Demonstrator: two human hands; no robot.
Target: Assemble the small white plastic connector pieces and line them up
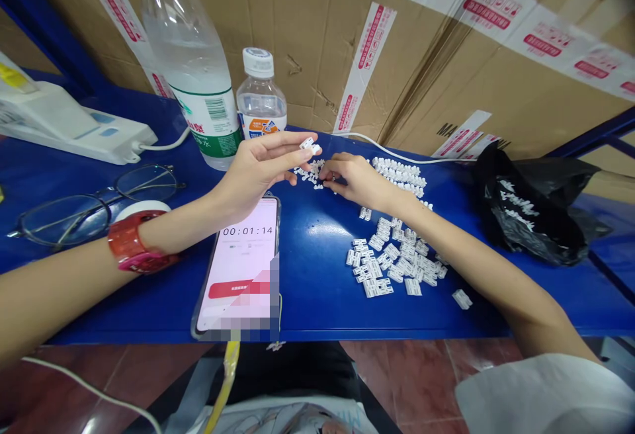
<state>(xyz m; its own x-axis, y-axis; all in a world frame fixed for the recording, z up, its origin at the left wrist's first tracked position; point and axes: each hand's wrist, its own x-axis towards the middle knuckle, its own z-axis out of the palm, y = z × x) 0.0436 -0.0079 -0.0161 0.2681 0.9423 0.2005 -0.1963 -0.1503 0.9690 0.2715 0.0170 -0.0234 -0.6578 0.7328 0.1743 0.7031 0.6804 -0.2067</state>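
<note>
The left hand (249, 173) pinches a white plastic piece (309, 145) above the table (311, 268); the right hand (364, 181), grip indiscernible, is at small white parts (308, 173). A black bag (553, 176) (crumpled) apparently holds white bits (518, 206).

- Moderately bright indoor light; its source is out of frame.
- A soft white glare patch shines on the blue table (307, 268), near the centre.
- Pale highlights streak the large bottle (191, 57), upper left.
- The phone screen (243, 249) glows pink-white; coarse pixel blocks cover its lower right.
- The upper right corner is dark and blurred.
- Wide-angle distortion stretches the edges.
- Small white pieces (378, 287) lack fine detail.
</note>
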